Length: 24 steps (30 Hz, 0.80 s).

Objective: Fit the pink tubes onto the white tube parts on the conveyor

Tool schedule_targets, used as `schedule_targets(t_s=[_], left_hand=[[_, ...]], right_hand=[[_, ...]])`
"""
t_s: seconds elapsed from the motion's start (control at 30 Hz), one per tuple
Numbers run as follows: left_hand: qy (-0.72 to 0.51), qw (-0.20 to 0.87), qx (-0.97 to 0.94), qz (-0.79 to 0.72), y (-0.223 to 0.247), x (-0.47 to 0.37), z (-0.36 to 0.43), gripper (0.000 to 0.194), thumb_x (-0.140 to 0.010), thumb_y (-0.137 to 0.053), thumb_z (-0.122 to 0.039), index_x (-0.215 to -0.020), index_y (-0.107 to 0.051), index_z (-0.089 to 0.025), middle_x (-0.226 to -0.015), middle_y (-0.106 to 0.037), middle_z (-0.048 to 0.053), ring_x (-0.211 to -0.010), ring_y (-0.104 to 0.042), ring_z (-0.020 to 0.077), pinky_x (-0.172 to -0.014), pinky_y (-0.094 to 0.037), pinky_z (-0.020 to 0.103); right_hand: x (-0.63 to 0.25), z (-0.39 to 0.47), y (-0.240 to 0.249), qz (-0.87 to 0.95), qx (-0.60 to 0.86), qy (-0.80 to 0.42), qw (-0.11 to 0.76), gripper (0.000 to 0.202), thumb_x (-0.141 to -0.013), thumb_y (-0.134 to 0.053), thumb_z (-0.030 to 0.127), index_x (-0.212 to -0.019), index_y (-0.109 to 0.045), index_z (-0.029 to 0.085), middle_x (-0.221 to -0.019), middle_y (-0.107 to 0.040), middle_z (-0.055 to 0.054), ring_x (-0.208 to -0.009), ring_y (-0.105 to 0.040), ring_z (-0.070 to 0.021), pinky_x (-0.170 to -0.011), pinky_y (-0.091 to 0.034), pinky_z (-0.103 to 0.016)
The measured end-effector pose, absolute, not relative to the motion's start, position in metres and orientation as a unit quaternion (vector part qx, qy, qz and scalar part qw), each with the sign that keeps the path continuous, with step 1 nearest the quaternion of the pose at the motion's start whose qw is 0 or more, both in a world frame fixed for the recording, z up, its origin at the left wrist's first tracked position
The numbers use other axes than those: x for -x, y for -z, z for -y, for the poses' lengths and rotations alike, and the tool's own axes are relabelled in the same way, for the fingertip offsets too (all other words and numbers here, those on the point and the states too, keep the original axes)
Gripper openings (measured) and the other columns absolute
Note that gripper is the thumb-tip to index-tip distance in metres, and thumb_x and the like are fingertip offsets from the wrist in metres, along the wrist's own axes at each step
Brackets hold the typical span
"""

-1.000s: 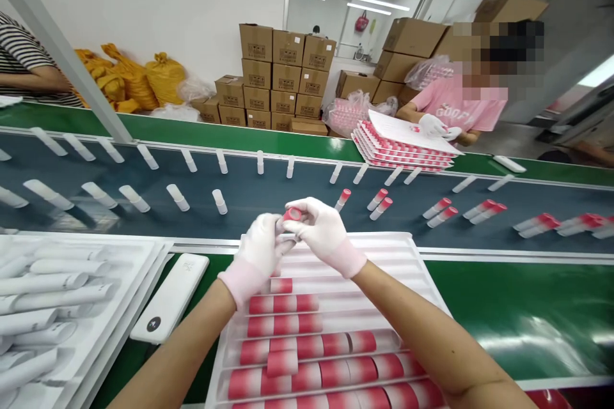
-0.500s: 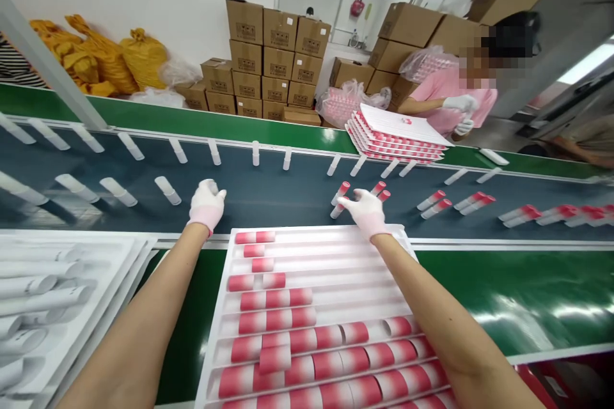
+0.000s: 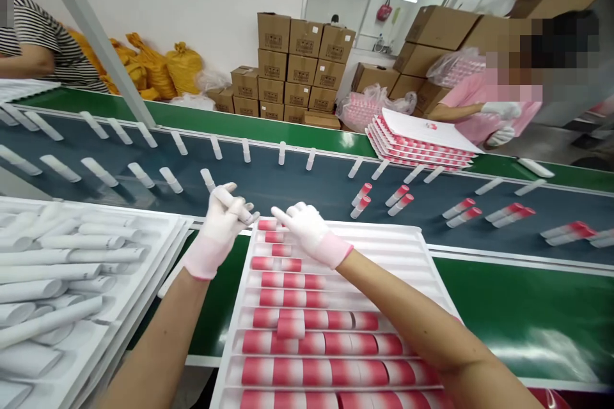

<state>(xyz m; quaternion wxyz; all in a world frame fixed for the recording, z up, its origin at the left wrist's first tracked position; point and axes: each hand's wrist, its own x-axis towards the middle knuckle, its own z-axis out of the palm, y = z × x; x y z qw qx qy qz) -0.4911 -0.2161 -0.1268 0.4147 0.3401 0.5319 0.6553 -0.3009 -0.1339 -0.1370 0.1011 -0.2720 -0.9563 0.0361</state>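
Observation:
My left hand [image 3: 223,223], in a white glove, is left of the far end of the tray. Its fingers are closed around a small white tube [image 3: 248,208], partly hidden by the glove. My right hand [image 3: 307,230], gloved too, is over the tray's far left rows with its index finger stretched out. Nothing shows in its grasp. Beneath its fingers are short red-and-white tubular caps [image 3: 267,225] in the top row. The white ridged tray [image 3: 384,246] holds more such caps in its nearer rows, with one loose cap [image 3: 290,324] lying on top of others.
White tubes [image 3: 98,171] stand on the dark conveyor [image 3: 316,188]; red-topped ones [image 3: 361,206] stand to the right. Stacked trays of white tubes [image 3: 86,255] lie at left. Across the belt, a co-worker in pink [image 3: 499,108] is behind stacked trays [image 3: 426,140]; another person in stripes [image 3: 43,38] is far left.
The view has swung left. My right hand has moved from the red-topped tubes on the belt to the tray's far left. My left hand has come closer to it, now showing a white tube.

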Motion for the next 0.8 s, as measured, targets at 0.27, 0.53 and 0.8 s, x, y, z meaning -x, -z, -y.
schedule_targets(t_s=[0.27,0.53,0.8], left_hand=[[-0.454,0.46,-0.504,-0.572,0.11,0.436,0.244,0.037,-0.097,-0.051,-0.049,-0.123,-0.056,-0.023,-0.084,-0.061,0.0,-0.068,-0.06,0.015,-0.063,-0.051,0.028],[-0.39,0.518,-0.547,-0.53,0.101,0.425,0.248,0.025,-0.095,-0.053,-0.047,-0.104,-0.062,-0.025,-0.084,-0.054,-0.002,-0.063,-0.044,0.0118,-0.056,-0.041,0.025],[-0.438,0.322,-0.564,-0.622,0.115,0.413,0.24,0.037,-0.094,-0.052,-0.057,-0.08,-0.048,-0.023,-0.073,-0.052,-0.001,-0.065,-0.05,0.0172,-0.06,-0.042,0.03]], right_hand=[[0.275,0.153,0.075,0.636,0.308,-0.54,0.457,0.044,-0.088,-0.059,0.03,-0.131,-0.055,0.02,-0.103,-0.066,-0.005,-0.082,-0.061,-0.0166,-0.072,-0.055,-0.032],[0.26,0.164,0.066,0.623,0.245,-0.626,0.401,0.036,-0.082,-0.073,0.033,-0.113,-0.06,0.02,-0.108,-0.069,-0.007,-0.085,-0.063,-0.0168,-0.069,-0.053,-0.029],[0.271,0.189,0.07,0.708,0.336,-0.461,0.416,0.033,-0.081,-0.064,0.022,-0.113,-0.072,0.025,-0.1,-0.065,-0.002,-0.088,-0.064,-0.0169,-0.078,-0.054,-0.03]])
